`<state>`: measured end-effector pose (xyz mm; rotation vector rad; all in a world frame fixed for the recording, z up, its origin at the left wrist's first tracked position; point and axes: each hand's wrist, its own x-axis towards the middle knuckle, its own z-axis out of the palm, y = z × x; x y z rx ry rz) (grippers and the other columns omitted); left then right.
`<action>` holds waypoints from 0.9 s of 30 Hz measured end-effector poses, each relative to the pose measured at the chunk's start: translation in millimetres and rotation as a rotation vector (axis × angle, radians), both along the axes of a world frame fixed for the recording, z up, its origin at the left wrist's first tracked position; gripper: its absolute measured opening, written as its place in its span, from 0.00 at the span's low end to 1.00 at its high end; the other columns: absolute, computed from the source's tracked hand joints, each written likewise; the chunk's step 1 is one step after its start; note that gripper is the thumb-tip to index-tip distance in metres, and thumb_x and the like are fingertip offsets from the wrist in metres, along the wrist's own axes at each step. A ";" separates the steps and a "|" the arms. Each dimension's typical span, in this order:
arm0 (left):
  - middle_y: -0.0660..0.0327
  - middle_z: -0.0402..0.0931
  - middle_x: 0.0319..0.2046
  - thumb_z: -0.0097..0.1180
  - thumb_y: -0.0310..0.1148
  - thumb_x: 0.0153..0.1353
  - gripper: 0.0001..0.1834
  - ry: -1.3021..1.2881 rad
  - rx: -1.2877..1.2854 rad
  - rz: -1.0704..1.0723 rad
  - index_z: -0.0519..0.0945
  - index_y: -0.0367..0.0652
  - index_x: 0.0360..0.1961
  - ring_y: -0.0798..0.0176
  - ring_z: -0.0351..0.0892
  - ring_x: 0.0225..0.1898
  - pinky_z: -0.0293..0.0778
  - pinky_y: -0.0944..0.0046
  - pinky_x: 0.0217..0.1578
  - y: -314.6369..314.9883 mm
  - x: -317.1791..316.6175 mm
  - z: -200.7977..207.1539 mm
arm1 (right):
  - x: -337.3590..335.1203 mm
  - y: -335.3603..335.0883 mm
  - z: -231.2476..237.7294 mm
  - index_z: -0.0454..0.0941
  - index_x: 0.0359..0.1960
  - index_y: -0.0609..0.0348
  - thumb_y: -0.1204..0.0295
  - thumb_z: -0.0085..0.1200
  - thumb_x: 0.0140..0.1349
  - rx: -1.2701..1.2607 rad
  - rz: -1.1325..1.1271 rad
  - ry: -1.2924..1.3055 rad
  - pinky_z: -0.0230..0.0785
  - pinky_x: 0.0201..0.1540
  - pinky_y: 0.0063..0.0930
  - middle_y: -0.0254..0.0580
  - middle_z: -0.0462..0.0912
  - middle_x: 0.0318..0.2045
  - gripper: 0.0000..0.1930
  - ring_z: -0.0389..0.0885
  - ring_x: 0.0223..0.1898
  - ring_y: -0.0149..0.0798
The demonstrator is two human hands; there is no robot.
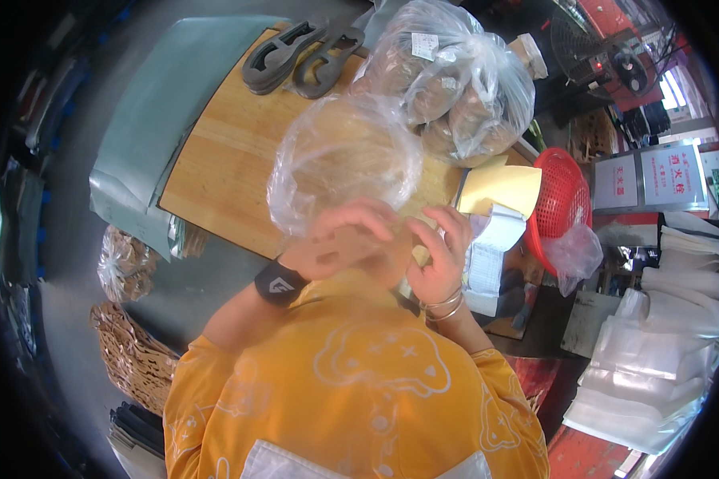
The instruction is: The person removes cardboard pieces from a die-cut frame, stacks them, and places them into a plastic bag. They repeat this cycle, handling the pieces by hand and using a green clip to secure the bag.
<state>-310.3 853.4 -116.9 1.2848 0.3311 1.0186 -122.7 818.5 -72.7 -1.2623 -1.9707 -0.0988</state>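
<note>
Close to my chest, both hands are raised around a flat tan-brown piece with a small opening in it. My left hand, with a black band at the wrist, has its fingers curled over the piece's far side. My right hand, wearing bracelets, pinches at the piece's right edge with thumb and finger bent. Motion softens the outline of the piece, so its exact kind is unclear. Just beyond my hands, a clear plastic bag lies puffed out on a wooden board.
Dark grey cut-out shapes lie at the board's far edge. A large filled plastic bag stands behind. To the right are yellow paper, a written pad and a red basket. Brown perforated sheets are at left.
</note>
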 end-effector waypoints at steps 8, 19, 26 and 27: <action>0.66 0.72 0.24 0.49 0.36 0.63 0.09 0.192 -0.384 0.129 0.76 0.40 0.34 0.74 0.66 0.24 0.64 0.72 0.26 -5.2 7.2 0.7 | 6.6 -2.6 -30.3 0.79 0.27 0.60 0.64 0.60 0.51 -1.021 -0.084 0.608 0.65 0.29 0.27 0.38 0.77 0.20 0.11 0.74 0.25 0.35; 0.67 0.72 0.24 0.48 0.38 0.63 0.13 0.141 -0.597 0.129 0.76 0.37 0.34 0.73 0.67 0.24 0.64 0.72 0.27 -9.4 0.1 -12.1 | 11.7 -6.9 -29.4 0.76 0.41 0.67 0.76 0.50 0.58 -0.961 0.185 0.700 0.67 0.33 0.17 0.33 0.79 0.29 0.10 0.74 0.30 0.24; 0.68 0.71 0.25 0.48 0.40 0.63 0.14 0.258 -0.660 0.045 0.77 0.39 0.37 0.75 0.67 0.24 0.62 0.73 0.25 -11.6 -6.4 -25.7 | 11.0 -1.9 -27.2 0.77 0.46 0.57 0.72 0.51 0.57 -1.039 0.095 0.618 0.69 0.44 0.25 0.43 0.81 0.36 0.14 0.78 0.38 0.32; 0.68 0.71 0.25 0.49 0.40 0.63 0.14 0.230 -0.667 0.020 0.77 0.39 0.37 0.75 0.67 0.24 0.62 0.73 0.25 -12.7 -6.5 -26.6 | 10.5 -1.3 -26.9 0.77 0.46 0.56 0.71 0.51 0.57 -0.962 0.099 0.568 0.69 0.43 0.26 0.43 0.81 0.37 0.14 0.79 0.38 0.34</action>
